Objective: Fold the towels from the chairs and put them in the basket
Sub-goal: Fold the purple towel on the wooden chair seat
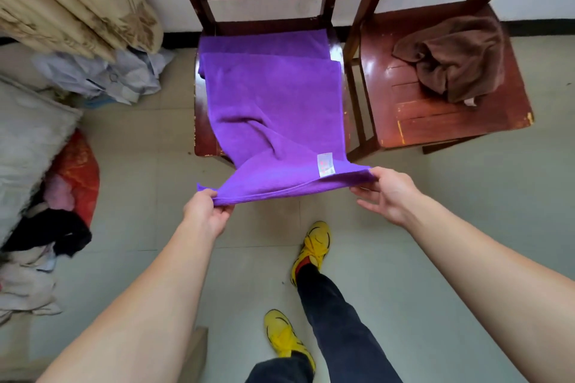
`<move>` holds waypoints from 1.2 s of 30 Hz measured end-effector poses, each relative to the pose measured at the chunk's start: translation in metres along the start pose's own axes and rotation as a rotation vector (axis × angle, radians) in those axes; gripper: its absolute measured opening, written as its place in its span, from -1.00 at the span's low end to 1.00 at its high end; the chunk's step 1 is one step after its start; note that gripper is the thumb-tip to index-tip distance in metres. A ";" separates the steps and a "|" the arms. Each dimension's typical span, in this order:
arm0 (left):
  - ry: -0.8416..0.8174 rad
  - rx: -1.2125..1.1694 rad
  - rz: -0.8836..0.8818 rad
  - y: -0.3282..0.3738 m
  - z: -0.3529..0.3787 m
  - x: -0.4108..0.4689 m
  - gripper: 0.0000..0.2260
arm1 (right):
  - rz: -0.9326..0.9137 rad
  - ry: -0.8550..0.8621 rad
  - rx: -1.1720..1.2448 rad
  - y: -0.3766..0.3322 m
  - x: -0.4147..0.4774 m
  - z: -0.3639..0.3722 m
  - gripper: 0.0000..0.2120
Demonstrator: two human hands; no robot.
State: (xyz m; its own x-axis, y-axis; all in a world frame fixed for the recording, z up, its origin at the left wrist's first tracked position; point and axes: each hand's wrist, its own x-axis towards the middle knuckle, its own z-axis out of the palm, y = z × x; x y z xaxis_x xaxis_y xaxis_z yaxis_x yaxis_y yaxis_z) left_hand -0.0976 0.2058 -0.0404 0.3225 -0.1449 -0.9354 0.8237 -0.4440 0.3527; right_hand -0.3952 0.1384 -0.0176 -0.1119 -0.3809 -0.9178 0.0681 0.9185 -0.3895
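Observation:
A purple towel [273, 96] lies spread over the seat of the left wooden chair [202, 140], its far part doubled over. Its near edge is lifted off the seat toward me. My left hand [207, 210] pinches the near left corner, and my right hand [384, 193] pinches the near right corner, close to a white label [325, 164]. A crumpled brown towel [451, 56] sits on the seat of the right wooden chair [435, 121]. No basket is in view.
Beige curtains [71, 0] hang at the upper left above a heap of pale cloth [102, 74]. Mixed laundry and a red item [77, 177] are piled along the left. My feet in yellow shoes [312, 246] stand on the tiled floor.

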 end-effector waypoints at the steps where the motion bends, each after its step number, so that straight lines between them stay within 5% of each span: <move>1: 0.000 0.018 0.007 -0.004 -0.008 -0.005 -0.84 | -0.013 0.035 0.001 0.010 -0.005 0.000 -0.83; 11: 0.037 0.129 0.111 -0.037 -0.112 -0.061 -0.89 | -0.107 0.143 0.048 0.097 -0.074 -0.012 -0.88; 23: 0.205 0.148 0.243 -0.054 -0.155 -0.109 -0.93 | -0.194 0.362 0.034 0.139 -0.097 -0.014 -0.89; 31: 0.165 0.223 0.336 -0.029 -0.132 -0.100 -0.85 | -0.249 0.229 0.205 0.105 -0.095 -0.015 -0.96; 36: 0.153 0.231 0.365 0.012 -0.090 -0.086 -0.79 | -0.203 0.038 0.376 0.048 -0.085 -0.009 -0.82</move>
State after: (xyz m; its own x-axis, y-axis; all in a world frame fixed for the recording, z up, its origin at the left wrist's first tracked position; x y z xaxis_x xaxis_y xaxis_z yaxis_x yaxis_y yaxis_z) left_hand -0.0738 0.2923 0.0462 0.6521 -0.2040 -0.7302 0.5229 -0.5763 0.6280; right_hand -0.3916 0.2154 0.0422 -0.1964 -0.5395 -0.8188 0.3971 0.7197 -0.5695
